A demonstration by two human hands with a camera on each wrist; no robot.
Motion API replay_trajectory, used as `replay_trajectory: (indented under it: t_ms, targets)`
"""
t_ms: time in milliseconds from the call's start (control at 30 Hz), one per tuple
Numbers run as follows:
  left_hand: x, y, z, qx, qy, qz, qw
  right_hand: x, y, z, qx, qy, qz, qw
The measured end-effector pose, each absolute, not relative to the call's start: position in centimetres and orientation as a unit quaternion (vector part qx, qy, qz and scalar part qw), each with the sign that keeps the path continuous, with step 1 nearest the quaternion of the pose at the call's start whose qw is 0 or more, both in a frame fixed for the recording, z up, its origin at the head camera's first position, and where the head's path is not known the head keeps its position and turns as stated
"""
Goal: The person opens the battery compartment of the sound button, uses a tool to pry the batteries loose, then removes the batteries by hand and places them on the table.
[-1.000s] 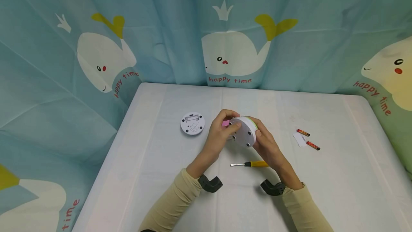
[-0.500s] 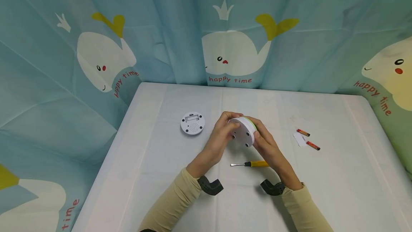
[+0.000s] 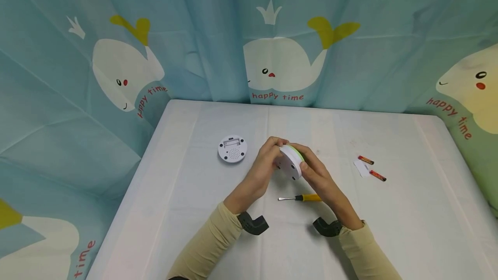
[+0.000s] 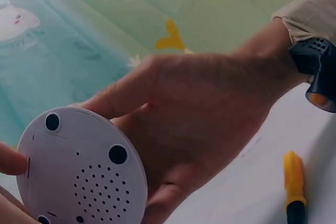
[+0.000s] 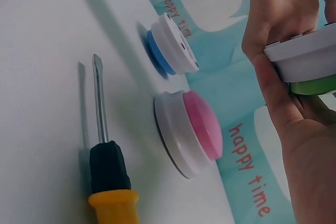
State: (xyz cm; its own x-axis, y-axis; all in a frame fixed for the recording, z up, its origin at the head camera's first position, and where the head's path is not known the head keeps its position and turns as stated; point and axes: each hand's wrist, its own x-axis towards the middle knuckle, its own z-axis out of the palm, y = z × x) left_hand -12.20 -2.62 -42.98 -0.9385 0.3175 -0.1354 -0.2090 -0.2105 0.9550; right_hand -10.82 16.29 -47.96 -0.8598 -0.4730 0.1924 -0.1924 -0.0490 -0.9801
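Note:
Both of my hands hold a round white push-button with a green top (image 3: 291, 162), its base tilted toward the head camera. My left hand (image 3: 257, 174) grips its left edge, and my right hand (image 3: 322, 176) holds the right side, thumb at the rim. In the left wrist view, the white base (image 4: 100, 135) shows black round feet and a pattern of small speaker holes. My right palm (image 4: 210, 106) is behind it, and left fingers (image 4: 11, 160) touch its edge. The right wrist view shows the green top (image 5: 315, 84) facing down. A yellow-handled screwdriver (image 3: 301, 198) lies below the hands.
A blue-and-white push-button (image 3: 232, 148) lies upside down at left, battery slot exposed. A pink-and-white push-button (image 5: 189, 129) stands near it, hidden in the head view. At right lie two batteries (image 3: 378, 175) and a small white piece (image 3: 362, 168). A curtain (image 3: 218, 55) borders the table.
The held push-button has shifted slightly left and down and turned more edge-on. My left thumb has moved from its base toward the edge. The pink button has gone from sight in the head view.

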Motion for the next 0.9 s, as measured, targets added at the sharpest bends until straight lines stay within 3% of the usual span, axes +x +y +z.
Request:
replay_trajectory:
  t_ms: [567, 900]
  targets:
    - [-12.27, -2.93, -42.82, 0.040, 0.572, 0.800, 0.178, -10.92, 16.51, -47.74, -0.255, 0.676, -0.686, 0.094]
    - [-11.90, -2.74, -42.97, 0.087, 0.664, 0.739, 0.073, -11.07, 16.88, -47.48, -0.257, 0.627, -0.730, 0.093]
